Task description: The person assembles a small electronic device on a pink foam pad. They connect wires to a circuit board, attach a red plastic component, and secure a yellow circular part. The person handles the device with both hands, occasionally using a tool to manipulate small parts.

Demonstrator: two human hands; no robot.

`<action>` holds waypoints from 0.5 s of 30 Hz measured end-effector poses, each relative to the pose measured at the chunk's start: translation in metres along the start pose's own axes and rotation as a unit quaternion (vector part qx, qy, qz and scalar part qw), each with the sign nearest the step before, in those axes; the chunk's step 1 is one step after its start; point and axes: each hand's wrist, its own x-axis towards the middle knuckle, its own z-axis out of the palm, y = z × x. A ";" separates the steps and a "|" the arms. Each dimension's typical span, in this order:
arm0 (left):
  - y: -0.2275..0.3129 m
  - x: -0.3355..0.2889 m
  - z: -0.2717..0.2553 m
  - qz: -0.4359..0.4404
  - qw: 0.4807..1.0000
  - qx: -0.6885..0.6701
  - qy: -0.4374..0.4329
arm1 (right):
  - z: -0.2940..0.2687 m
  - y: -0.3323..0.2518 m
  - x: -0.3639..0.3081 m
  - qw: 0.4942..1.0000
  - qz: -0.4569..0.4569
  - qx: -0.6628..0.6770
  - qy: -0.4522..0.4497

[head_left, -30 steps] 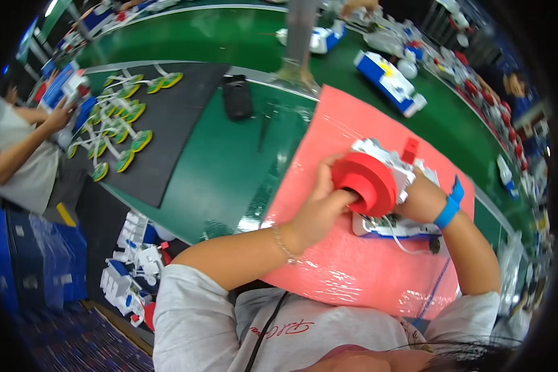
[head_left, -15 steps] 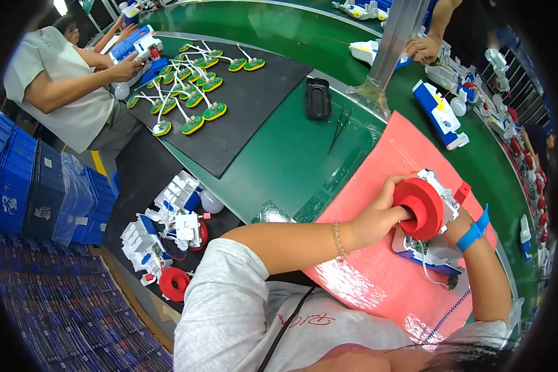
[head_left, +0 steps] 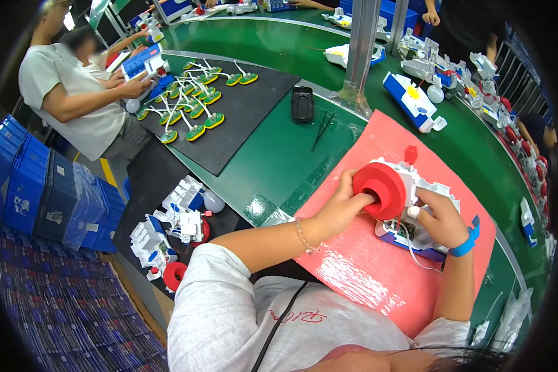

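My left hand (head_left: 336, 214) grips a red funnel-shaped ring (head_left: 395, 181), its thumb in the central opening and its fingers round the outer side. Behind the ring is a white plastic mechanism (head_left: 410, 193) with a red tab (head_left: 410, 154) standing up. My right hand (head_left: 441, 218), with a blue wrist strap (head_left: 464, 245), closes on the mechanism's right side; some fingertips are hidden. Below lies an open white-and-blue housing (head_left: 425, 249) with a white cable (head_left: 415, 255). The housing rests on a pink foam mat (head_left: 353, 260).
Black tray (head_left: 302, 104) and tweezers (head_left: 323, 129) lie beyond the mat. Green circuit boards (head_left: 195, 131) with white wires cover a black mat (head_left: 248, 118). Part-built assemblies (head_left: 183, 214) sit at left. A white-and-blue housing (head_left: 412, 102) lies on the green belt (head_left: 465, 149). Co-workers stand across.
The red ring and mechanism have turned, so the red tab now points up. My right hand has come from behind the mechanism to its right side. The view has shifted slightly.
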 end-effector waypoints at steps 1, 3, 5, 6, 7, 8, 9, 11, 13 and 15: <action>-0.004 -0.003 -0.004 0.010 1.000 -0.006 0.011 | 0.002 -0.002 0.000 1.000 -0.006 -0.016 -0.008; 0.000 -0.009 -0.007 -0.022 0.999 -0.012 0.022 | 0.009 -0.002 -0.001 1.000 0.000 -0.016 0.008; 0.022 -0.023 -0.008 -0.104 0.994 -0.014 0.027 | 0.018 0.002 -0.002 0.999 -0.021 -0.036 0.033; 0.029 -0.027 -0.013 -0.107 0.994 0.020 0.016 | 0.019 0.003 -0.003 0.998 -0.024 -0.043 0.035; 0.035 -0.030 -0.019 -0.110 0.992 0.054 0.004 | 0.020 0.004 -0.004 0.998 -0.025 -0.050 0.037; 0.042 -0.032 -0.026 -0.114 0.990 0.087 -0.008 | 0.021 0.005 -0.004 0.997 -0.026 -0.057 0.040; 0.045 -0.032 -0.036 -0.106 0.977 0.182 0.015 | 0.019 0.004 -0.006 0.998 -0.024 -0.050 0.040; 0.063 -0.029 -0.068 -0.094 0.957 0.274 0.010 | 0.016 -0.001 -0.007 0.998 -0.022 -0.037 0.040; 0.090 -0.019 -0.081 0.149 0.801 0.569 0.109 | 0.014 0.003 -0.007 0.998 -0.018 -0.006 0.065; 0.118 0.003 -0.129 0.286 0.529 0.773 0.202 | 0.012 0.003 -0.009 0.997 -0.018 0.015 0.080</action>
